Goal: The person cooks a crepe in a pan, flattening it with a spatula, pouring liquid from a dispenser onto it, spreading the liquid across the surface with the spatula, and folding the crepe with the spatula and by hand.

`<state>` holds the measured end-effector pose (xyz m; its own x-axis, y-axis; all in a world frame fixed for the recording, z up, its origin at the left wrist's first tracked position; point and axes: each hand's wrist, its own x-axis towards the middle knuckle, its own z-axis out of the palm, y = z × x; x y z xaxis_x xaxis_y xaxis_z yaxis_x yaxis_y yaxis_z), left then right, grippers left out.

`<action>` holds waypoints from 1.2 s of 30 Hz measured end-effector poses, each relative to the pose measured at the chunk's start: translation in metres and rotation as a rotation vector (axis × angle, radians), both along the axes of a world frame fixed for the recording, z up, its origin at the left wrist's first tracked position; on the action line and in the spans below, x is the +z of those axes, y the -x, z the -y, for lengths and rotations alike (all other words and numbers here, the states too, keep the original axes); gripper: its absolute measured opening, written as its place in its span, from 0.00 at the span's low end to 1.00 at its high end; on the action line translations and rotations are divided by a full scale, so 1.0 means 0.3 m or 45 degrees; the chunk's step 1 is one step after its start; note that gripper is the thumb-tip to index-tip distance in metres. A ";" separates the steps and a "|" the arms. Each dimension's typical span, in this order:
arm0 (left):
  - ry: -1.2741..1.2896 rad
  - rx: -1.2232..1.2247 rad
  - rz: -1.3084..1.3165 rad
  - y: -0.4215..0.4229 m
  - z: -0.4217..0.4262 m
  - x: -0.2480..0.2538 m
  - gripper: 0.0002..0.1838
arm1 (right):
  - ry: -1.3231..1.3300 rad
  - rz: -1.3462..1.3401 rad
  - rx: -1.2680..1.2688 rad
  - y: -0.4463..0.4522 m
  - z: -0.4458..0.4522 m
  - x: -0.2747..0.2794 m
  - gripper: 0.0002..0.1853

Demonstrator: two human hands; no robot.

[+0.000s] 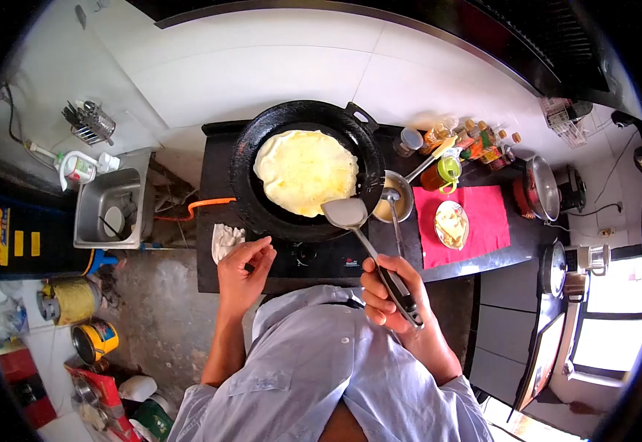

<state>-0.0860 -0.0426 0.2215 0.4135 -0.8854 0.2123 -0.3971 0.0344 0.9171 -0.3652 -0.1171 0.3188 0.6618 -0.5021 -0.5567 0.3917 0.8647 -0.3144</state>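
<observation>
A round, pale-yellow pancake [306, 171] lies in a black wok [246, 199] on the stove. My right hand [393, 291] is wrapped round the black handle of a metal spatula [347, 214], whose blade rests at the pancake's lower right edge. My left hand [246, 269] hovers before the wok with curled fingers close together and nothing seen in them. Just behind it a crumpled white cloth [227, 240] lies on the counter; whether they touch is unclear. Right of the wok is a metal pot [407, 202] of pale batter with a ladle [392, 196] in it.
A plate of pale food pieces [451, 225] sits on a red cloth [490, 221]. Jars and condiment bottles [483, 144] crowd the back, beside a green-lidded jar [442, 173]. Far right stands a metal pan [541, 188]. A sink [89, 225] is at the left, with an orange hose [196, 205] near the wok.
</observation>
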 end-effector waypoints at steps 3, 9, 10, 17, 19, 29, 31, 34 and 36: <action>0.000 -0.028 0.006 -0.027 -0.002 -0.012 0.14 | -0.051 0.030 0.012 -0.025 -0.023 -0.009 0.16; -0.004 -0.103 -0.001 -0.089 -0.011 -0.028 0.14 | -0.012 -0.047 0.017 -0.085 -0.068 -0.014 0.17; -0.002 -0.110 0.000 -0.099 -0.013 -0.027 0.14 | -0.011 -0.057 0.009 -0.095 -0.075 -0.009 0.17; 0.007 -0.135 0.012 -0.154 -0.036 -0.035 0.14 | -0.091 -0.024 0.016 -0.154 -0.098 -0.003 0.19; 0.006 -0.138 -0.003 -0.165 -0.045 -0.036 0.15 | -0.081 -0.003 0.030 -0.172 -0.102 -0.011 0.19; 0.057 -0.169 -0.007 -0.190 -0.050 -0.031 0.15 | -0.070 -0.023 0.049 -0.254 -0.140 -0.035 0.20; 0.066 -0.176 0.019 -0.185 -0.035 -0.012 0.14 | -0.044 -0.040 0.037 -0.257 -0.147 -0.037 0.19; 0.066 -0.191 0.055 -0.181 -0.011 0.010 0.14 | -0.010 -0.100 -0.011 -0.247 -0.139 -0.038 0.19; 0.083 -0.211 0.099 -0.177 0.015 0.024 0.14 | 0.030 -0.114 -0.037 -0.234 -0.134 -0.062 0.18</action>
